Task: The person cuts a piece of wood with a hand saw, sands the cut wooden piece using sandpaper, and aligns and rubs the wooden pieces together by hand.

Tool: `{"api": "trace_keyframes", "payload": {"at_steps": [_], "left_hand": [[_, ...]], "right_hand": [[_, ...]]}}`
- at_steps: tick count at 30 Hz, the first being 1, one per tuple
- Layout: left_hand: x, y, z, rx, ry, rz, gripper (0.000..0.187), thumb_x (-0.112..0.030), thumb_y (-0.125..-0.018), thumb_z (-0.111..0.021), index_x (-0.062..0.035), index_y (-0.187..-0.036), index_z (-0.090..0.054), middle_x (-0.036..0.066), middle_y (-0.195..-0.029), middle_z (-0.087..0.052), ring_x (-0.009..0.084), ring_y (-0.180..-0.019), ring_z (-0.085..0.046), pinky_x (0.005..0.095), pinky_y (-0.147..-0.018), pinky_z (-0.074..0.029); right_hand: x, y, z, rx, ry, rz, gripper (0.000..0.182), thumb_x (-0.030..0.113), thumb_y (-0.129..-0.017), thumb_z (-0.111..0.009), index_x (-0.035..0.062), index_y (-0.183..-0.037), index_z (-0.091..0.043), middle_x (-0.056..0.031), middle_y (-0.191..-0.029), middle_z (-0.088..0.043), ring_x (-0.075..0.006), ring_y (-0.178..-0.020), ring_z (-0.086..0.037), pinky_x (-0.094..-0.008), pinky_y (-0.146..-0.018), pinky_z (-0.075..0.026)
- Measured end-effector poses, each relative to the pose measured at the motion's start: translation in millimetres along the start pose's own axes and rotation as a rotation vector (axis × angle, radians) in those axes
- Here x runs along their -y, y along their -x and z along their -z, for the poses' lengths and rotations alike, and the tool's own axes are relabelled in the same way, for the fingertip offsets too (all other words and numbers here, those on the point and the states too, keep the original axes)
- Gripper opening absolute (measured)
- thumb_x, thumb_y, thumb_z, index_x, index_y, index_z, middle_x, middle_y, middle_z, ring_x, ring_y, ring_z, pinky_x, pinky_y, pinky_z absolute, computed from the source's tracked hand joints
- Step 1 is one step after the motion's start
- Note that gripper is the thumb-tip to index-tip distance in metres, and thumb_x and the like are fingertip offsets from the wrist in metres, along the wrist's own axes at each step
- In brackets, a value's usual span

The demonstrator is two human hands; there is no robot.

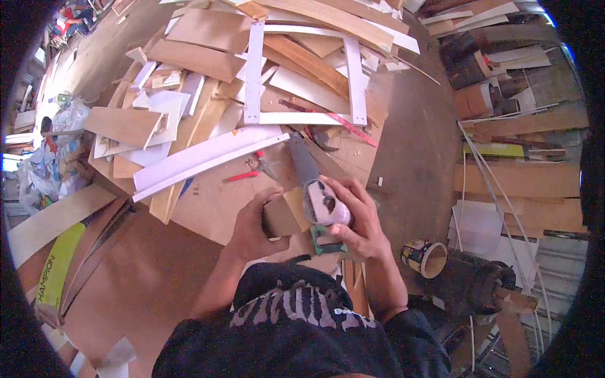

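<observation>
Sawing looks to be the step in hand: the right hand (353,214) is wrapped tight around the pale handle of a handsaw (313,183), whose blade slants up and away over the workbench (214,208), while the left hand (252,230) clasps a small wooden block (283,217) just beside the handle. Any next stroke calls for that block pinned firm and fingers kept off the blade; red-handled pliers (252,170) lie nearby.
</observation>
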State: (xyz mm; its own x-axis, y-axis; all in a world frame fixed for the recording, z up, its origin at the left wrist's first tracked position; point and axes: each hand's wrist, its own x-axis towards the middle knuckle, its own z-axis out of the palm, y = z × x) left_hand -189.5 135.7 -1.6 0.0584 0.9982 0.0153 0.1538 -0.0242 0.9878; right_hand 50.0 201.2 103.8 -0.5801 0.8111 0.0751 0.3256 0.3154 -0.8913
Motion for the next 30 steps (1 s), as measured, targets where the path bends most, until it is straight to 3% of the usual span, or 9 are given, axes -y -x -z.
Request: {"api": "trace_keyframes", "payload": {"at_steps": [4, 6, 7, 10, 13, 16, 18, 26, 30], "left_hand": [[-21.2, 15.0, -28.9, 0.071, -0.098, -0.069, 0.07, -0.024, -0.062, -0.089, -0.0077, -0.118, -0.052, 0.016, -0.104, -0.067, 0.0344, -0.096, -0.069, 0.0397, -0.082, -0.055], [-33.6, 17.6, -31.7, 0.056, -0.175, -0.127, 0.071, -0.026, -0.062, -0.09, -0.0074, -0.118, -0.051, 0.016, -0.104, -0.067, 0.0356, -0.096, -0.069, 0.0403, -0.082, -0.055], [-40.5, 23.7, -34.0, 0.054, -0.214, -0.086, 0.073, -0.028, -0.062, -0.091, -0.0062, -0.119, -0.051, 0.017, -0.104, -0.067, 0.0363, -0.096, -0.069, 0.0401, -0.082, -0.055], [-52.1, 41.2, -39.8, 0.083, -0.105, -0.021, 0.075, -0.034, -0.065, -0.091, -0.0024, -0.12, -0.051, 0.02, -0.104, -0.067, 0.0375, -0.094, -0.069, 0.0402, -0.08, -0.054], [-73.2, 58.4, -40.6, 0.14, -0.169, 0.006, 0.071, -0.033, -0.068, -0.089, -0.0005, -0.119, -0.052, 0.021, -0.103, -0.067, 0.0368, -0.092, -0.069, 0.0405, -0.079, -0.054], [-87.2, 77.5, -43.7, 0.057, -0.212, 0.037, 0.071, -0.034, -0.068, -0.089, -0.0016, -0.121, -0.054, 0.02, -0.1, -0.068, 0.0377, -0.091, -0.07, 0.042, -0.078, -0.054], [-92.8, 80.6, -38.2, 0.063, -0.319, 0.079, 0.074, -0.037, -0.068, -0.088, -0.0031, -0.124, -0.053, 0.018, -0.098, -0.07, 0.0377, -0.091, -0.07, 0.0428, -0.079, -0.054], [-48.3, 37.5, 40.5, 0.354, -0.328, 0.047, 0.064, -0.042, -0.069, -0.086, -0.0034, -0.113, -0.062, 0.019, -0.092, -0.072, 0.0379, -0.086, -0.071, 0.043, -0.076, -0.055], [-16.8, 11.7, 110.1, 0.336, -0.253, 0.033, 0.068, -0.045, -0.067, -0.086, 0.0002, -0.114, -0.063, 0.019, -0.09, -0.072, 0.0387, -0.087, -0.071, 0.0444, -0.08, -0.055]], "right_hand": [[14.8, 29.1, -8.4, -0.025, 0.037, 0.043, 0.083, 0.058, -0.086, -0.064, -0.0045, -0.139, -0.05, -0.0195, -0.12, -0.053, -0.0305, -0.112, -0.055, -0.0396, -0.098, -0.043], [9.1, 45.4, -4.4, -0.093, 0.05, 0.013, 0.082, 0.058, -0.087, -0.063, -0.0034, -0.14, -0.05, -0.0201, -0.122, -0.053, -0.0321, -0.113, -0.056, -0.0399, -0.098, -0.043], [7.8, 53.4, -0.3, -0.078, -0.009, -0.011, 0.074, 0.047, -0.087, -0.065, 0.0043, -0.144, -0.047, -0.0234, -0.128, -0.051, -0.0404, -0.12, -0.053, -0.0461, -0.104, -0.042], [7.0, 71.5, -1.5, -0.093, -0.132, -0.012, 0.073, 0.047, -0.087, -0.065, 0.0029, -0.143, -0.047, -0.0232, -0.128, -0.051, -0.0404, -0.121, -0.053, -0.0468, -0.104, -0.042], [4.9, 83.6, -5.1, -0.052, -0.038, 0.056, 0.069, 0.043, -0.089, -0.066, 0.0018, -0.141, -0.047, -0.0234, -0.128, -0.052, -0.0415, -0.119, -0.055, -0.0472, -0.102, -0.044], [21.6, 93.3, -10.6, 0.005, 0.038, 0.025, 0.068, 0.041, -0.089, -0.068, 0.0018, -0.141, -0.047, -0.024, -0.127, -0.053, -0.0435, -0.116, -0.056, -0.0471, -0.098, -0.048], [32.0, 92.1, -21.0, 0.019, 0.091, 0.052, 0.072, 0.051, -0.089, -0.065, -0.0014, -0.137, -0.051, -0.0218, -0.12, -0.056, -0.0391, -0.11, -0.059, -0.0432, -0.094, -0.048], [41.2, 15.0, -75.2, -0.064, 0.161, -0.12, 0.068, 0.051, -0.09, -0.062, 0.0025, -0.138, -0.055, -0.0216, -0.121, -0.058, -0.0401, -0.108, -0.061, -0.0455, -0.094, -0.049], [70.6, -9.7, -132.4, -0.11, 0.292, -0.146, 0.067, 0.046, -0.09, -0.062, 0.0015, -0.139, -0.053, -0.0229, -0.121, -0.057, -0.0401, -0.109, -0.061, -0.0444, -0.092, -0.049]]}}
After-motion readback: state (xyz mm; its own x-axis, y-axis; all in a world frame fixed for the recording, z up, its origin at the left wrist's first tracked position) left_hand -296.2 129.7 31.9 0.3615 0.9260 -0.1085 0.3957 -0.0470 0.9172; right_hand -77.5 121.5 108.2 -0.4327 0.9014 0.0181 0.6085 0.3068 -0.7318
